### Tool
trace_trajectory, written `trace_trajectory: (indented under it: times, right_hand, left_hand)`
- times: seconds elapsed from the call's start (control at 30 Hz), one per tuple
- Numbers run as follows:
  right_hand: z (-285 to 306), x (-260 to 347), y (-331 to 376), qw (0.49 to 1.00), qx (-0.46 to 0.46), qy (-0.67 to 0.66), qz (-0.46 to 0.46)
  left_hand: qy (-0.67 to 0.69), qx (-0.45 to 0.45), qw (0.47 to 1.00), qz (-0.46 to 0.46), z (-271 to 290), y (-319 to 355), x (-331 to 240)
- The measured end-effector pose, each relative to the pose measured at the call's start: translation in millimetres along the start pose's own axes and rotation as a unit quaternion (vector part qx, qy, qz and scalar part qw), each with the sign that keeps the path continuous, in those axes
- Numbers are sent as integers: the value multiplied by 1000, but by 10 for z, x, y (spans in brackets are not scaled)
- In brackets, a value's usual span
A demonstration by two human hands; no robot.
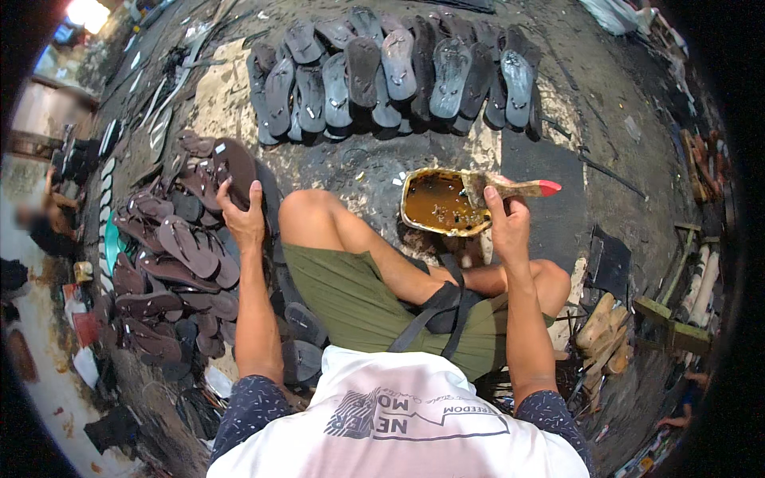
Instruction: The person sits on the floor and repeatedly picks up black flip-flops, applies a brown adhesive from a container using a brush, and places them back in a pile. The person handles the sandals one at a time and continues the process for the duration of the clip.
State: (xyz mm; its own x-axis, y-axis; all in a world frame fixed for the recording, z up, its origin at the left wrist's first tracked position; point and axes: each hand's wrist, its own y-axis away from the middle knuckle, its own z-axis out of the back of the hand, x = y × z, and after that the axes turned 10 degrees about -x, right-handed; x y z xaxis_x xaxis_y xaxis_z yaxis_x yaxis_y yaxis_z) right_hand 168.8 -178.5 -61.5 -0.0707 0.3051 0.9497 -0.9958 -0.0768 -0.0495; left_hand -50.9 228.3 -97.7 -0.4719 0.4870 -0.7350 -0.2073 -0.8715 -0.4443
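Grimy workshop floor [590, 103] covered in sandal soles, left hand [241, 213] gripping a brown sole [236, 163] atop the pile by the knee, right hand [507, 225] clutching a red-tipped brush [514, 188] over the glue tin [440, 202].

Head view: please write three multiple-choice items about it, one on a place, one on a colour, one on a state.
1. Where is the row of grey soles?
A. On the ground beyond the glue tin
B. On the person's lap
C. In a box

2. What colour is the brush handle's tip?
A. Blue
B. Red
C. White

3. What is the left hand doing?
A. Hanging free
B. Gripping a brown sole
C. Holding the brush

Answers: 1 A, they lie past the tin. 2 B, the tip is red. 3 B, its fingers close on a brown sole; the right hand holds the brush.
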Motion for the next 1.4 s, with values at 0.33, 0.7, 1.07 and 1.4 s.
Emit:
trace_trajectory:
  times: [0.33, 0.7, 1.07, 1.4]
  right_hand:
    - [202, -195, -59, 996, -8, -78, -31]
    - [-231, -226, -171, 898, 113, 345, 248]
    - [1154, -126, -254, 828, 33, 467, 310]
    - [-166, 813, 349, 976, -25, -98, 194]
  left_hand:
    - [-56, 88, 994, -11, 27, -25, 281]
    - [-22, 250, 955, -157, 589, 622, -856]
    - [452, 272, 806, 268, 497, 553, -1289]
    - [586, 430, 514, 456, 110, 1660, -2220]
